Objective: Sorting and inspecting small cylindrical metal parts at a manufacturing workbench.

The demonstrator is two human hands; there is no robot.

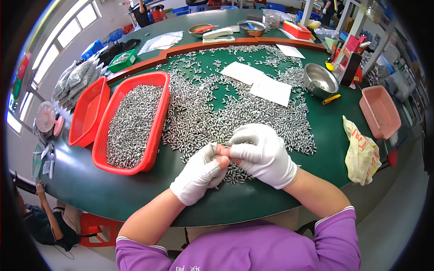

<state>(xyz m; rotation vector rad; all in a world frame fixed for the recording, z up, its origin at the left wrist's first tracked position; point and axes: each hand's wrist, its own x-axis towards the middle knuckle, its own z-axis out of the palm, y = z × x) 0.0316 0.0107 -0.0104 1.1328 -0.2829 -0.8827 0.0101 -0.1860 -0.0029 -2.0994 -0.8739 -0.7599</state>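
My left hand (199,175) and my right hand (266,156) meet over the near edge of a wide spread of small silvery metal pieces (199,131). Both wear white gloves with bare thumb tips and at least one bare fingertip. The fingers of each are pinched closed, tips touching or nearly so; whatever lies between them is too small or hidden to make out. A small heap of the same pieces (236,175) lies below my right hand. To the left, a red plastic basket (163,97) is filled with such pieces.
Another red basket (86,126) stands at the far left. White paper sheets (273,90) lie on the pieces. To the right are a steel bowl (320,81), a yellow cutter (331,99), a cream cloth bag (359,156) and a pink basket (379,113). A wooden strip (217,46) crosses the green table behind.
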